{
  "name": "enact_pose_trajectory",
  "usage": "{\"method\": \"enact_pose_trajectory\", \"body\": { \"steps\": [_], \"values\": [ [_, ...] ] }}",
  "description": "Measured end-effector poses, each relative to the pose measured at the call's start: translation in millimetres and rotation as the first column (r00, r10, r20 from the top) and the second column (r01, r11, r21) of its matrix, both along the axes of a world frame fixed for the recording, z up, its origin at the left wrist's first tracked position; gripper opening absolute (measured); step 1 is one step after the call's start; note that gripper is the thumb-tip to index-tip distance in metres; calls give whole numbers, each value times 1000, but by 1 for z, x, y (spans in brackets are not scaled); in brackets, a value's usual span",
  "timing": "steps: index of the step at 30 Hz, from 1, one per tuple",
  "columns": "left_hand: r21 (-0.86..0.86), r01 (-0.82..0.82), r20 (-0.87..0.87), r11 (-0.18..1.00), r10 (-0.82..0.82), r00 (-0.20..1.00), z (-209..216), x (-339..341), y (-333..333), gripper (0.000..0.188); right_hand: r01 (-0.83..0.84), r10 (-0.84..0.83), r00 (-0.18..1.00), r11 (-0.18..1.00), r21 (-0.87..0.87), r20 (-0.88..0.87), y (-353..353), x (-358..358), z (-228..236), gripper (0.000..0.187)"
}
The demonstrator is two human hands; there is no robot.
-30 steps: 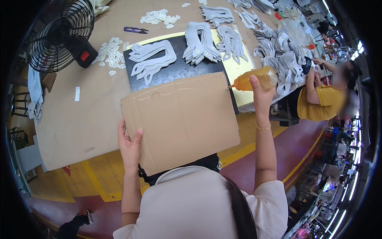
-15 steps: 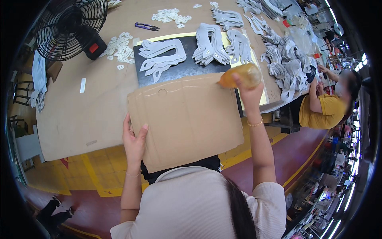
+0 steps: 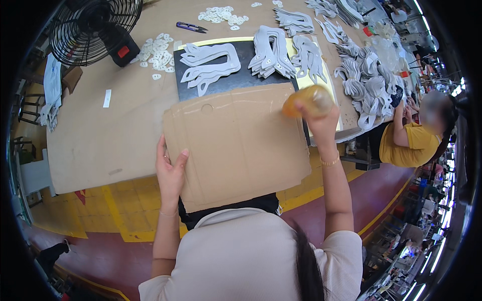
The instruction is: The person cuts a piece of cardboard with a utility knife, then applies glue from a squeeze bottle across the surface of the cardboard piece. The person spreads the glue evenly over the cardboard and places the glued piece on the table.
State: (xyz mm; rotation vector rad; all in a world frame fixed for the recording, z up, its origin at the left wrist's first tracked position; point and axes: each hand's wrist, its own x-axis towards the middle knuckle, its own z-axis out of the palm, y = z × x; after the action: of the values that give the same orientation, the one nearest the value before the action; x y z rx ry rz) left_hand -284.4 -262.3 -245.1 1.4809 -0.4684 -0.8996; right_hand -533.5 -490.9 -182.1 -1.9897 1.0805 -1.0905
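Head view — left grip [image 3: 171,174] holds a cardboard sheet [image 3: 238,148] by its left edge, right grip [image 3: 322,121] an amber bottle [image 3: 315,96] near the sheet's far right corner.

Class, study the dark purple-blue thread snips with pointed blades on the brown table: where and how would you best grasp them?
The snips are probably best gripped by their purple-blue handles, from above and left: they lie flat, and the slim blades point right, away from that grasp.
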Motion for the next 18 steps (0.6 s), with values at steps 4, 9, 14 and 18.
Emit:
{"method": "enact_pose_trajectory", "body": {
  "steps": [4, 9, 14, 18],
  "values": [
    [-4, 12, -63, 1000, -12, 998, 3, -1, -2, 66, -15, 15, 998, 1000, 6, 66, -3, 30, -12, 40],
    [-20, -8, -37, 1000, 8, 999, -1, 0, -1, 66, -240, 239, 967, 971, -4, -90, 21, 28, 10, 41],
    [-6, 14, -59, 1000, -14, 998, 0, 1, -1, 65, -72, 75, 996, 996, -51, 55, 10, 65, -25, 43],
    [-47, -11, -59, 999, 8, 998, 1, 0, -3, 63, -356, 354, 931, 934, -14, -93, 31, 51, 7, 43]
  ]
}}
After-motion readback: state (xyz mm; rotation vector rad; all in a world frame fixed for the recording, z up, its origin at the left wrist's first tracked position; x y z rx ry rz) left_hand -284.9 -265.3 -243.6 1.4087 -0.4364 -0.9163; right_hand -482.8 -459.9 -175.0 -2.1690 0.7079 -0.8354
